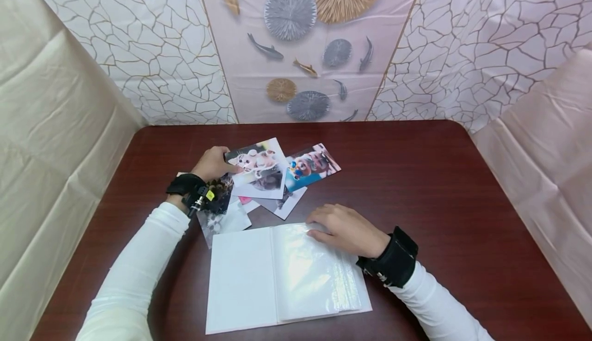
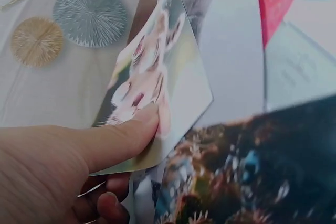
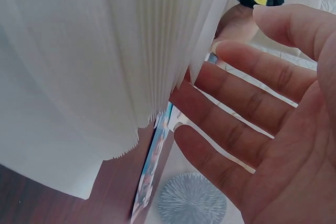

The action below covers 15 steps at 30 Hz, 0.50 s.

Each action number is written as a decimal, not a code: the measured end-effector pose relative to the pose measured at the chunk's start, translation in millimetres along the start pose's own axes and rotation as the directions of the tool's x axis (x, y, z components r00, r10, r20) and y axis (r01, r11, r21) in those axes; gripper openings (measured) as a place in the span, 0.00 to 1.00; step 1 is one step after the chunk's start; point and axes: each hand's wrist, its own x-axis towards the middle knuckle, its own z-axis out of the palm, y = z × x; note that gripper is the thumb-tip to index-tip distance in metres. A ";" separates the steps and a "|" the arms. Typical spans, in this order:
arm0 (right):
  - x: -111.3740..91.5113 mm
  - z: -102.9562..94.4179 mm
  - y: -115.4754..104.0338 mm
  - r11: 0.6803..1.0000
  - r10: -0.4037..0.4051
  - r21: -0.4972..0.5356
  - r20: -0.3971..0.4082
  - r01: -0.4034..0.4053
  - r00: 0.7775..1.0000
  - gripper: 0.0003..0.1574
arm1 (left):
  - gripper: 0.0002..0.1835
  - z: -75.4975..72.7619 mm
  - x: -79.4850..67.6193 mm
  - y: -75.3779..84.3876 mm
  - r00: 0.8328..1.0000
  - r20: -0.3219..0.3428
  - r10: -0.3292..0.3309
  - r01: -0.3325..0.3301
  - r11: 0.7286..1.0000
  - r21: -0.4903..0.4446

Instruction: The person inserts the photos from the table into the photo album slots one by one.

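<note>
My left hand (image 1: 213, 165) pinches the left edge of a photo print (image 1: 254, 158) of pale, big-eared animals. In the left wrist view the thumb lies flat over that print (image 2: 184, 85), the other fingers underneath. Below it is a dark print (image 2: 262, 156) with small bright spots. A white photo album (image 1: 240, 279) lies spread on the table, clear sleeves (image 1: 307, 284) on its right side. Over the top edge of those sleeves rests my right hand (image 1: 344, 229). Seen from the right wrist, its fingers (image 3: 231, 111) are extended beside the fanned sleeve edges (image 3: 157, 51), thumb apart.
Right of the held print lies a blue-and-pink photo (image 1: 312, 165). Another print (image 1: 289, 203) pokes out under the pile, and a pale one (image 1: 231, 218) overlaps the area by the album's upper left corner. Patterned cloth (image 1: 162, 48) hangs behind the dark red table (image 1: 439, 187).
</note>
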 end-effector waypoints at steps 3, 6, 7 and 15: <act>0.0 0.1 -0.5 1.000 -0.001 -0.002 -0.003 0.001 1.000 0.16 | 0.32 1.4 -1.9 -1.6 1.000 -0.023 0.019 -0.020 0.999 -0.042; -0.1 0.2 -0.7 1.000 0.002 0.000 0.000 -0.002 1.000 0.16 | 0.21 3.3 -4.4 -3.7 0.998 -0.059 0.038 -0.044 0.993 -0.109; -0.1 0.0 -0.8 1.000 0.002 0.001 -0.001 -0.002 1.000 0.16 | 0.19 3.7 -5.5 -4.1 0.996 -0.072 0.046 -0.055 0.990 -0.131; -0.1 0.7 -1.0 1.000 0.002 -0.008 -0.020 -0.002 1.000 0.16 | 0.18 4.6 -17.5 -1.0 0.981 -0.179 0.072 -0.121 0.952 -0.281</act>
